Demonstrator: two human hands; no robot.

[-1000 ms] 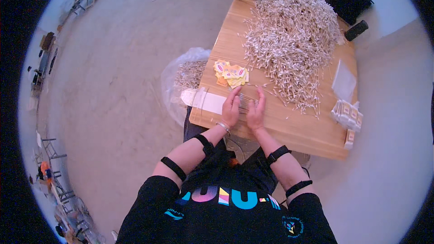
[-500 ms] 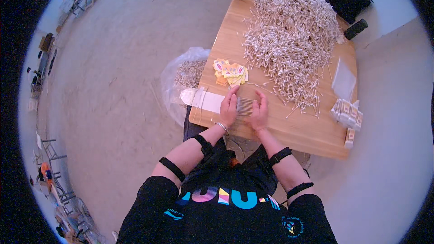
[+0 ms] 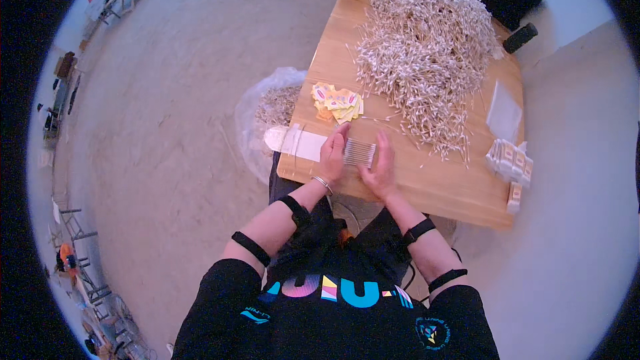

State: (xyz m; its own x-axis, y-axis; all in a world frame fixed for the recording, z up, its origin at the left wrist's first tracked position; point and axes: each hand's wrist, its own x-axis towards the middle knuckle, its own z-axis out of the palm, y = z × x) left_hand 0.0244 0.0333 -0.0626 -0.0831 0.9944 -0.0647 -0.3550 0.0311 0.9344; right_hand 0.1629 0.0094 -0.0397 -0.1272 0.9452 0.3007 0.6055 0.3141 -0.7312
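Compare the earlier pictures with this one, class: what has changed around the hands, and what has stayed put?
The left hand has eased slightly leftward, and the right hand has drawn its thumb toward the person, so more of the cotton swab bundle shows between them. Whether either has loosened its hold is unclear. The swab pile and yellow cards stay in place.

Between the left grip (image 3: 333, 155) and right grip (image 3: 381, 171), the row of swabs (image 3: 360, 152) has thin, smooth sticks, seemingly wood, though blur makes that uncertain. Under both, the surface (image 3: 440, 190) is smooth, faintly glossy wood; beyond, the swab heap (image 3: 427, 53) looks rough with matt, fibrous tips. Left of the left grip, the bag (image 3: 248, 117) is crinkled clear plastic
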